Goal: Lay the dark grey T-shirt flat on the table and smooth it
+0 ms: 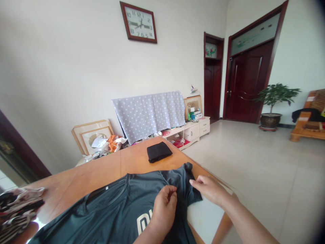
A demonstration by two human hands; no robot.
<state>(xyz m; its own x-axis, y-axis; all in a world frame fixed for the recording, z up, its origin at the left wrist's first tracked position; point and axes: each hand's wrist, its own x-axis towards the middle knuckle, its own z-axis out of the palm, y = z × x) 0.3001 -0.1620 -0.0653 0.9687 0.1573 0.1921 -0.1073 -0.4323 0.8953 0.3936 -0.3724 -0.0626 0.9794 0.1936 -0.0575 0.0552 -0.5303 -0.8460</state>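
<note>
Left hand [164,210] curled, pinching dark teal T-shirt [114,210] near collar side. Right hand [209,189] fingers together, tips just beside sleeve [189,179], grip unclear. Shirt flat on near end of wooden tabletop [96,166]. Folded black cloth [159,151] toward far corner; patterned clothes [17,210] at left edge.

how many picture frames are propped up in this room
3: one wooden picture frame and a second in front of it, leaning left of the polka-dot cloth, and a third on the white cabinet. More may be hidden behind the cloth.
</note>
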